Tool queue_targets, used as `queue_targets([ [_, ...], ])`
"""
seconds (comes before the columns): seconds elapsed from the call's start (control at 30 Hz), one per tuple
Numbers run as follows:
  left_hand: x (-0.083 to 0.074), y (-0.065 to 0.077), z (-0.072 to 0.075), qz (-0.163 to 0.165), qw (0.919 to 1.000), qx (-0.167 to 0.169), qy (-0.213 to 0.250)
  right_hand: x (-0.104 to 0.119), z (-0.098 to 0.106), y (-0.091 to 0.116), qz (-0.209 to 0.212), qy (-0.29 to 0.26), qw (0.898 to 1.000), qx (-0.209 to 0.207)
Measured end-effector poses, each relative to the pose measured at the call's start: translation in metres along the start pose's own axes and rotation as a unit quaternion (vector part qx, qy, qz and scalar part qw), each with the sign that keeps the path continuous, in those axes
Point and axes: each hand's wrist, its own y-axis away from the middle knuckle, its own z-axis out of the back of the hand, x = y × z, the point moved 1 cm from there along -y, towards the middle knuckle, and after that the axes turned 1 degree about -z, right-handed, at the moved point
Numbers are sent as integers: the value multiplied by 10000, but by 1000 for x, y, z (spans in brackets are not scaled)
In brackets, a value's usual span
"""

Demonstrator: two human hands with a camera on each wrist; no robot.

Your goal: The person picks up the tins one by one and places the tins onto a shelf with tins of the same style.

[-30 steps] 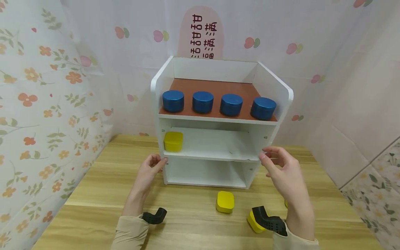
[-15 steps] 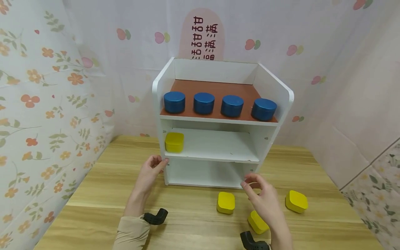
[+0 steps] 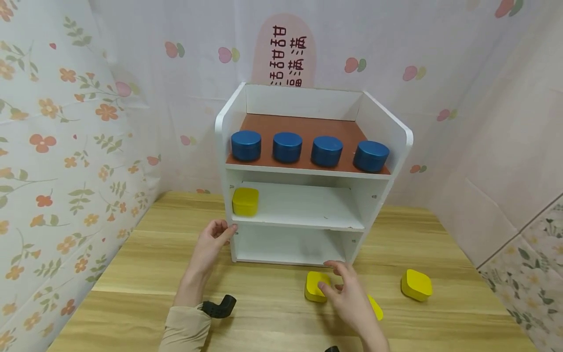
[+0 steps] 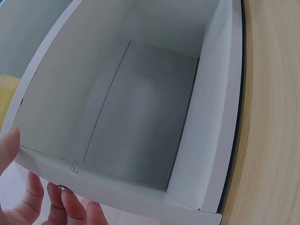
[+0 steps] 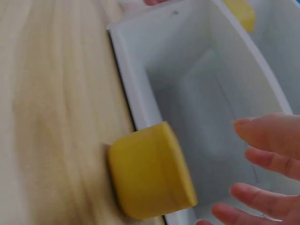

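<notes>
My left hand (image 3: 211, 249) holds the left side panel of the white shelf (image 3: 288, 226), thumb at the front edge and curled fingers on the outer side. My right hand (image 3: 352, 300) hovers at a yellow rounded-square box (image 3: 313, 287) before the shelf, thumb and fingers spread apart. The right wrist view shows this yellow box (image 5: 147, 173) outside the spread fingers (image 5: 262, 197); contact cannot be told. A second yellow box (image 3: 376, 308) is partly hidden behind my right hand. Another yellow box (image 3: 416, 285) lies farther right. One yellow box (image 3: 245, 202) stands at the left end of the middle shelf.
Several round blue tins (image 3: 287, 147) stand in a row along the front of the brown top shelf. The wooden table (image 3: 145, 288) carries the shelf unit. Patterned cloth (image 3: 184, 88) hangs behind and at both sides.
My right hand has left the shelf's right side and moved down and left to the front yellow box, uncovering the rightmost yellow box. My left hand stays at the shelf.
</notes>
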Motion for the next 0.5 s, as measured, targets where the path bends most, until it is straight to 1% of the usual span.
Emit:
queue_targets([
  [0.3, 0, 0, 0, -10, 10000, 9, 45, -10, -15, 3, -309, 145, 9987, 368],
  [0.5, 0, 0, 0, 12, 10000, -11, 56, -12, -20, 3, -304, 343, 9980, 445],
])
